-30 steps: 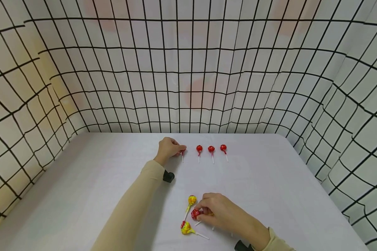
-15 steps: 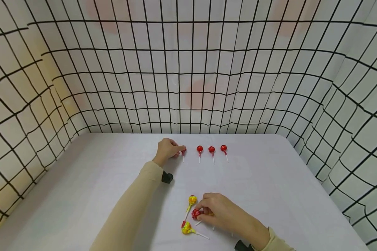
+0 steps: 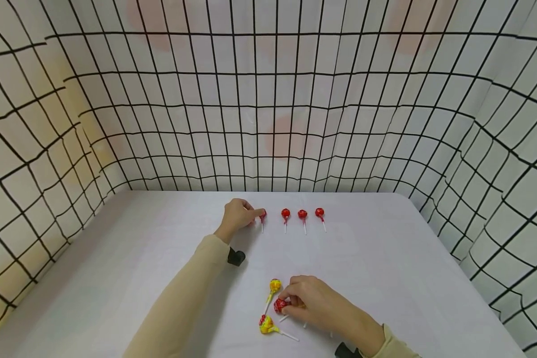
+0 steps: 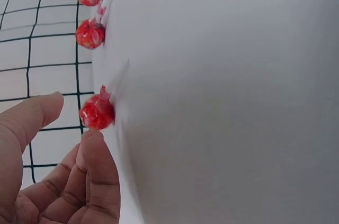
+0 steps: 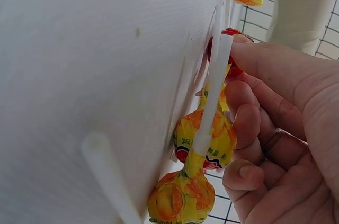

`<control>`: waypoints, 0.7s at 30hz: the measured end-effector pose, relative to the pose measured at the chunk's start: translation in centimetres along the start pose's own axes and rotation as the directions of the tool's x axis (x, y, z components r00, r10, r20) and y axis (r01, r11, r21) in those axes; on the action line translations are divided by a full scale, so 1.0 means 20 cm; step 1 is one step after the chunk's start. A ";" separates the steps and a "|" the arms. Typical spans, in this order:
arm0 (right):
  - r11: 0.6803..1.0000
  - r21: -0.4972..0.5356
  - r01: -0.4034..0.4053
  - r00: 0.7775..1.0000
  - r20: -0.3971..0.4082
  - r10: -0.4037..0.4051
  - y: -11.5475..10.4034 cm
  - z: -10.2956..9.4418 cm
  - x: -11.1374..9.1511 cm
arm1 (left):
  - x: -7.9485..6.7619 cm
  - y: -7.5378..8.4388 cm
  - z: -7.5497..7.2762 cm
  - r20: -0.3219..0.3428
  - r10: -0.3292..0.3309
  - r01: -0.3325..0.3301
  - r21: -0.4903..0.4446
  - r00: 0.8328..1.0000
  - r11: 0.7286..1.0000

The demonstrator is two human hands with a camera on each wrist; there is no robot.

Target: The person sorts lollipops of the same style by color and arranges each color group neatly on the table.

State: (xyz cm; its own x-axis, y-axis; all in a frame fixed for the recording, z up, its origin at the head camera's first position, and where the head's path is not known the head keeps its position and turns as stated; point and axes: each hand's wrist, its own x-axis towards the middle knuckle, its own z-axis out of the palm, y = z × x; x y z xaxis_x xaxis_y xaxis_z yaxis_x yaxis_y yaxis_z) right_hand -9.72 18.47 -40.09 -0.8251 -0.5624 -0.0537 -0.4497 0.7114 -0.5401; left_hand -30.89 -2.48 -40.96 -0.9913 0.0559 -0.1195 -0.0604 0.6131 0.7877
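At the far side of the white table, my left hand (image 3: 238, 219) is beside the leftmost red lollipop (image 4: 97, 112) of a row. The left wrist view shows its thumb and finger spread apart, one fingertip right at the candy's edge. Three more red lollipops (image 3: 302, 214) lie to the right, sticks toward me. Nearer, my right hand (image 3: 311, 303) pinches the head of another red lollipop (image 3: 279, 306) between thumb and finger. Yellow lollipops (image 5: 183, 200) lie under and beside that hand, partly hidden by it in the head view.
Two yellow lollipops, one further away (image 3: 275, 285) and one closer (image 3: 266, 324), lie left of my right hand. A white wall with a black grid (image 3: 268, 119) encloses the table's back and sides. A dark wrist device (image 3: 236, 257) sits at my left cuff.
My left hand's fingers have drawn slightly left off the leftmost red lollipop, so more of its head shows. The right hand keeps its pinch in the same place. The head view has shifted slightly.
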 end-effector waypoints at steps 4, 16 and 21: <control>1.000 0.003 -0.001 1.000 -0.007 0.001 0.00 0.00 0.00 | -0.03 0.00 -0.01 0.010 0.016 -0.016 0.018 1.000 1.000; 0.999 -0.042 0.014 0.999 -0.029 -0.016 -0.01 0.01 0.00 | -0.15 0.01 -0.02 0.071 0.062 -0.063 0.021 0.996 0.998; 0.998 -0.064 0.012 0.999 -0.033 -0.014 -0.01 0.01 0.00 | -0.21 0.02 -0.03 0.119 0.078 -0.083 0.034 0.990 0.996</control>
State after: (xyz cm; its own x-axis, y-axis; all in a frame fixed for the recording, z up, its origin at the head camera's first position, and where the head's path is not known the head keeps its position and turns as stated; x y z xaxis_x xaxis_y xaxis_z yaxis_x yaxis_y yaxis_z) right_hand -9.51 18.22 -40.18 -0.8295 -0.5582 -0.0186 -0.4805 0.7302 -0.4856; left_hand -26.76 -2.95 -39.70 -0.9718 0.1973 -0.1289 0.0258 0.6329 0.7738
